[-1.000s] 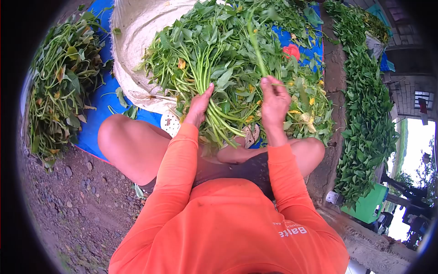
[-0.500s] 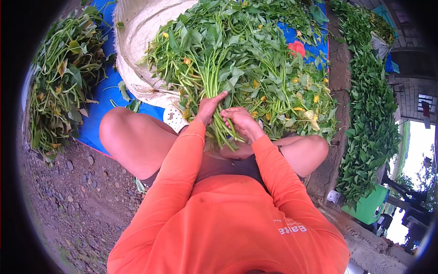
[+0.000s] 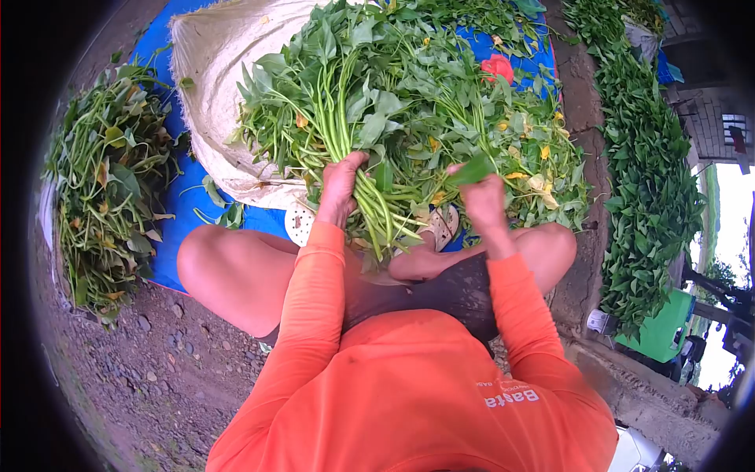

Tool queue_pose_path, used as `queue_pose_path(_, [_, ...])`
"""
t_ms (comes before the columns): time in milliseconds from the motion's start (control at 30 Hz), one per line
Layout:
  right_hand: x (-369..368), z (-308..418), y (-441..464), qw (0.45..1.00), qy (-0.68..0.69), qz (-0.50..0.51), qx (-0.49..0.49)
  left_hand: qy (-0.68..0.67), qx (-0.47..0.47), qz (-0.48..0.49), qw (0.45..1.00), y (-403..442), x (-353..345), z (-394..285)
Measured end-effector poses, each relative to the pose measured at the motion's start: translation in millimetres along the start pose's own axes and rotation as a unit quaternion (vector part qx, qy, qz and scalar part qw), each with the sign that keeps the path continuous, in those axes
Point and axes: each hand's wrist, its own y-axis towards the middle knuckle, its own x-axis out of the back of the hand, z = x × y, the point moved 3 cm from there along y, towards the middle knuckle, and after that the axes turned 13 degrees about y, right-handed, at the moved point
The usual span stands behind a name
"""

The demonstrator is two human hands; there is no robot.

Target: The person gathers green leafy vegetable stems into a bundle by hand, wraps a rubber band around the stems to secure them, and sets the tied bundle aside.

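My left hand is closed around a bunch of water spinach, its leaves fanning away from me and its cut stem ends poking out below the fist toward my lap. To the right, apart from the bunch, my right hand pinches a green leaf; its fingertips are partly covered by that leaf. Beyond both hands spreads a large heap of loose water spinach mixed with some yellowed leaves.
A pale woven sack lies on a blue tarp. Another pile of greens stands at left. Leafy bunches line the right side, near a green container. A red object rests on the heap. Gravel ground is at lower left.
My right hand has left the stems beside my left hand and moved right, with a leaf in its fingers. My left hand and the bunch have shifted slightly left.
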Motion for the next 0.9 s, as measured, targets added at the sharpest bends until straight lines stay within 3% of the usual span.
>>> queue_pose_path(67, [79,17,35,0.965,-0.032,-0.168,-0.198,0.015,-0.014,0.007,1.0,-8,0,-14])
queue_pose_path(100, [116,19,46,0.947,-0.113,-0.216,-0.211,0.021,-0.023,0.005,1.0,-8,1,-18])
queue_pose_path(167, [170,0,75,0.913,-0.334,-0.228,-0.057,0.031,-0.018,-0.002,0.999,-21,-5,-29])
queue_pose_path(233, [147,40,71,0.943,-0.266,-0.195,0.056,0.071,-0.023,0.005,0.997,-22,-6,-30])
queue_pose_path(300, [92,68,80,0.984,-0.116,-0.085,0.105,0.092,-0.042,0.036,0.994,-20,-7,-25])
queue_pose_path(333, [63,89,84,0.97,-0.153,-0.063,0.181,0.104,-0.05,0.053,0.992,-21,-9,-23])
queue_pose_path(467, [-13,119,123,0.942,-0.149,0.01,0.299,0.173,-0.105,0.098,0.974,-37,-21,-22])
queue_pose_path(567, [-37,118,145,0.925,-0.218,-0.028,0.31,0.189,-0.112,0.113,0.969,-39,-21,-14])
queue_pose_path(667, [-40,110,162,0.918,-0.221,-0.004,0.33,0.181,-0.118,0.124,0.969,-36,-16,-10])
queue_pose_path(900, [-18,120,166,0.879,-0.258,-0.045,0.4,0.18,-0.092,0.14,0.969,-40,-14,-13])
